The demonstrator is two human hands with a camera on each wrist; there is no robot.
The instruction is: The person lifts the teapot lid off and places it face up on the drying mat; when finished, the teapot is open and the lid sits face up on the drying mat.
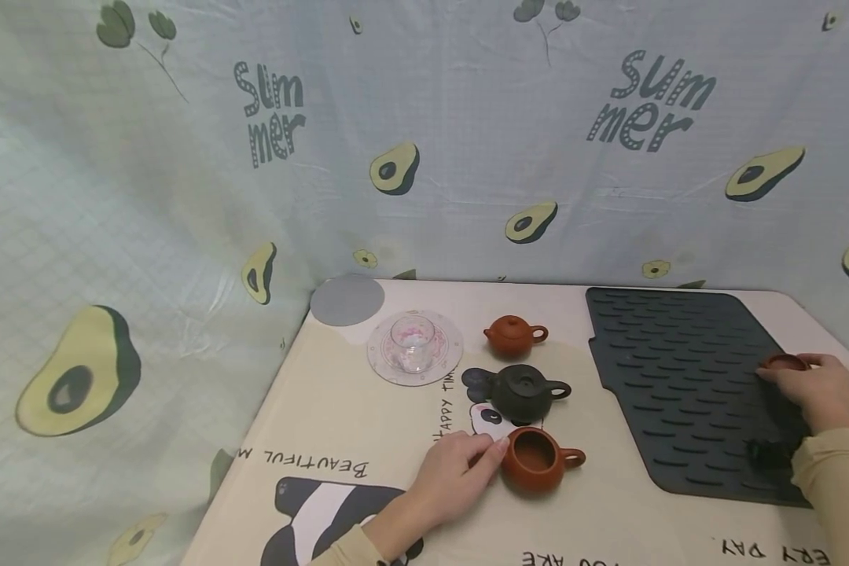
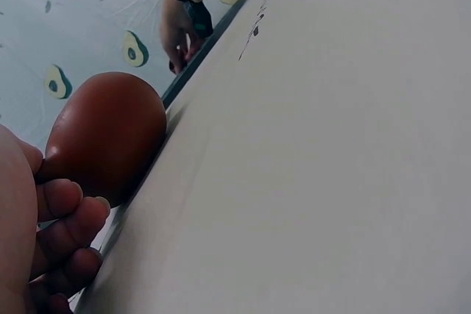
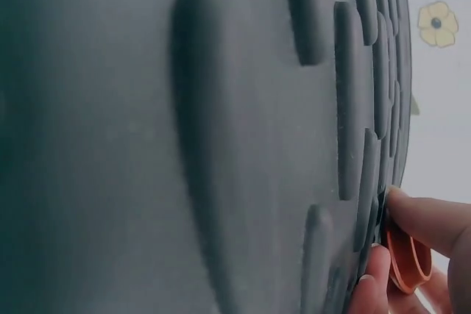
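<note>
My left hand (image 1: 460,472) pinches the spout side of a lidless reddish-brown teapot (image 1: 534,475), which stands on the table with its handle to the right. In the left wrist view its rounded body (image 2: 110,134) sits beside the curled fingers (image 2: 73,229). Over the right part of the dark ridged mat, my right hand (image 1: 824,389) grips a small round reddish-brown teapot lid (image 1: 785,362), hollow side up. The right wrist view shows the lid's rim (image 3: 401,259) between thumb and fingers, close to the mat; whether it touches the mat I cannot tell.
A dark teapot (image 1: 522,393) and a lidded reddish-brown teapot (image 1: 512,338) stand behind the lidless one. Left of them, a clear glass cup (image 1: 413,346) is on a round patterned mat (image 1: 380,362). A grey disc (image 1: 347,300) lies at the back corner. The ridged mat (image 1: 679,377) covers the right side.
</note>
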